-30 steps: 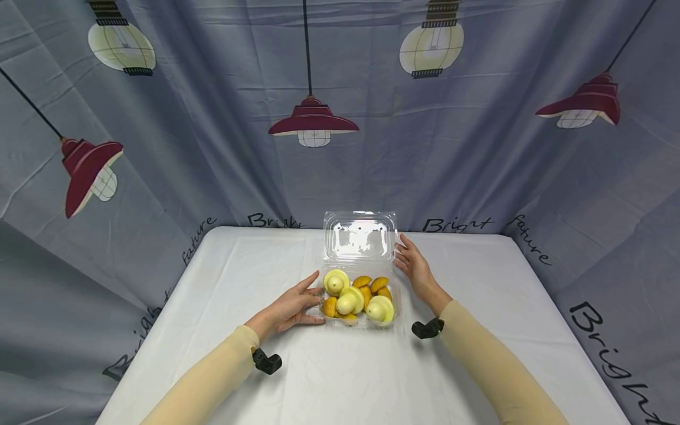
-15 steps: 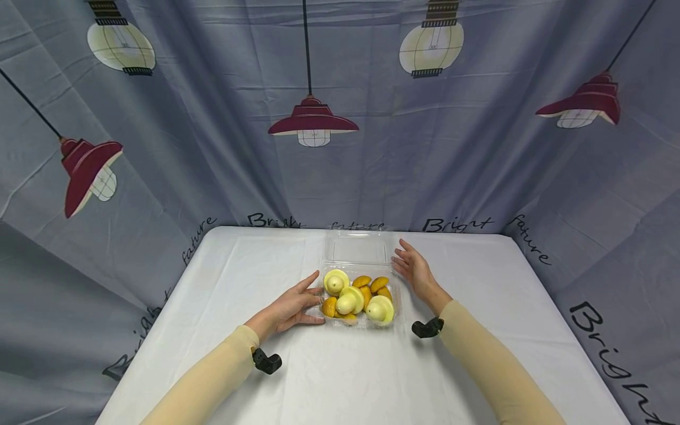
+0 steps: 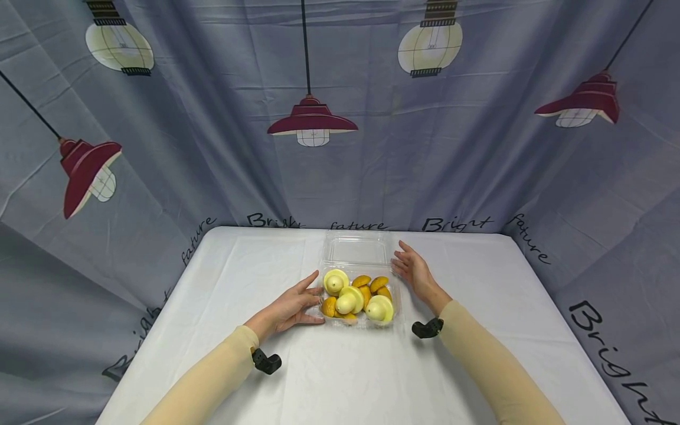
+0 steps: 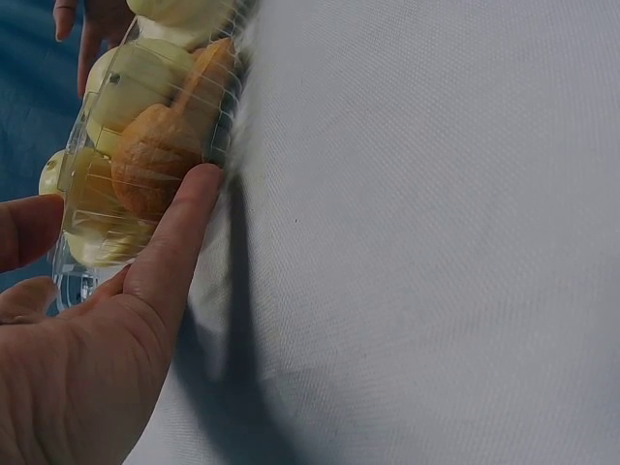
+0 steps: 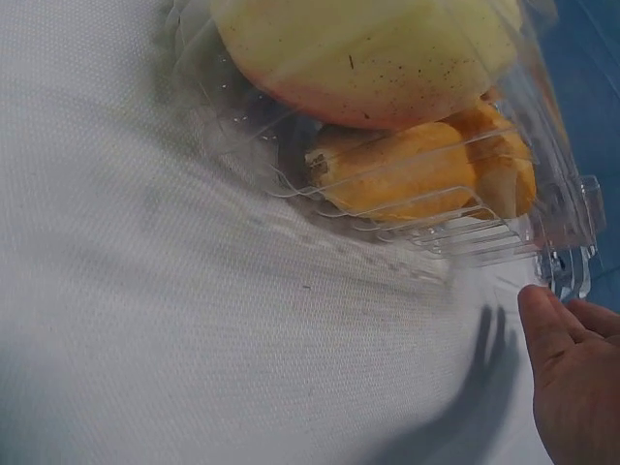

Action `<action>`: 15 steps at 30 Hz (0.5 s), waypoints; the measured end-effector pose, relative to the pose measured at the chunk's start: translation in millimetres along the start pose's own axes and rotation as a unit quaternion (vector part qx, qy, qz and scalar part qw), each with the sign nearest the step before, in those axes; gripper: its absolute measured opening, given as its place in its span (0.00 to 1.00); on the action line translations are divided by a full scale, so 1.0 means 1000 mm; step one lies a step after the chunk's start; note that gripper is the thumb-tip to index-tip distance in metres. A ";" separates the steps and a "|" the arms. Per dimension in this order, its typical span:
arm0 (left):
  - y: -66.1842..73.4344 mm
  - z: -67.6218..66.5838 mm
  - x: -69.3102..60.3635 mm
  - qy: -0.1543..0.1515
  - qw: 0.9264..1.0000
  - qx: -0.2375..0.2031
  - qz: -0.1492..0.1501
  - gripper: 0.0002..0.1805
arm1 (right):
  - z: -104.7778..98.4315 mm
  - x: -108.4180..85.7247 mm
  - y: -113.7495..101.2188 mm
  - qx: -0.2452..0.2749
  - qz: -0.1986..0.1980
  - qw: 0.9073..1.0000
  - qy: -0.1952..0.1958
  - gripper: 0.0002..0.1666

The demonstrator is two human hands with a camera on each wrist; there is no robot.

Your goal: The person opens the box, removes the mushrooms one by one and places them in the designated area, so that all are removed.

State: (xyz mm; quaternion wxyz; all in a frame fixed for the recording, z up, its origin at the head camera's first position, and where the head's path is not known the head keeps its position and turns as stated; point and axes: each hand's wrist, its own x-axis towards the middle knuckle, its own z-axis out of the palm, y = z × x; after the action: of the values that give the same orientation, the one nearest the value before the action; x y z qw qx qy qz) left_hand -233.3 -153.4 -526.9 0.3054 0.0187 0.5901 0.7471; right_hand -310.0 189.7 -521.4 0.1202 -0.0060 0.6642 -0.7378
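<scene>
A clear plastic clamshell box (image 3: pixel 398 298) sits on the white table, its lid (image 3: pixel 357 248) folded back flat behind it. Inside lie several mushroom-shaped pieces: pale yellow ones (image 3: pixel 347 300) and smaller orange-brown ones (image 3: pixel 362 281). My left hand (image 3: pixel 292 304) rests against the box's left side with its fingers spread. The left wrist view has its thumb (image 4: pixel 184 228) along the lower wall, beside an orange-brown piece (image 4: pixel 155 160). My right hand (image 3: pixel 417 274) stands with fairly straight fingers beside the back right corner, near the hinge. In the right wrist view its fingertips (image 5: pixel 535 302) are close to the rim; contact is unclear.
A white cloth covers the table (image 3: pixel 329 378). Behind it hangs a grey-blue curtain (image 3: pixel 212 147) printed with lamps and lettering. Black wrist cameras sit on the left sleeve (image 3: pixel 267 361) and the right sleeve (image 3: pixel 427 328).
The lid has swung back from a raised tilt to lying flat behind the box. My right hand has shifted slightly toward me. The left hand stays in place.
</scene>
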 end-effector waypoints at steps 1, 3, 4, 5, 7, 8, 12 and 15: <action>0.000 0.000 0.000 0.000 1.000 -0.001 -0.001 0.45 | 0.000 0.000 0.000 -0.001 0.000 1.000 0.000 0.38; 0.000 0.000 0.000 -0.001 1.000 0.000 0.001 0.44 | 0.000 0.000 0.000 0.000 0.002 1.000 0.002 0.38; 0.000 0.000 0.000 -0.001 1.000 0.000 0.001 0.44 | -0.001 0.000 0.000 0.001 0.003 1.000 0.003 0.38; 0.000 0.001 0.000 0.000 1.000 -0.001 0.000 0.45 | -0.001 -0.001 0.000 0.003 0.004 1.000 0.004 0.38; 0.000 0.001 0.000 0.000 1.000 -0.001 0.000 0.44 | -0.003 -0.001 0.000 0.005 0.004 1.000 0.006 0.38; 0.000 0.001 0.000 0.000 1.000 -0.001 0.001 0.44 | -0.004 -0.001 0.000 0.008 0.005 1.000 0.008 0.38; 0.000 0.001 0.000 0.001 1.000 -0.004 0.000 0.44 | -0.008 -0.002 -0.001 0.007 -0.003 1.000 0.009 0.39; 0.000 0.001 0.000 0.002 1.000 -0.004 -0.001 0.44 | -0.010 -0.003 -0.002 0.000 -0.008 1.000 0.008 0.39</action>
State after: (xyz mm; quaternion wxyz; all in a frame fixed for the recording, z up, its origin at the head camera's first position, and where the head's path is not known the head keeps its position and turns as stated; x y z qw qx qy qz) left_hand -233.3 -152.7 -526.4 0.3049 0.0150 0.5879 0.7491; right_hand -308.6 200.0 -520.0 0.1092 -0.0057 0.6650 -0.7388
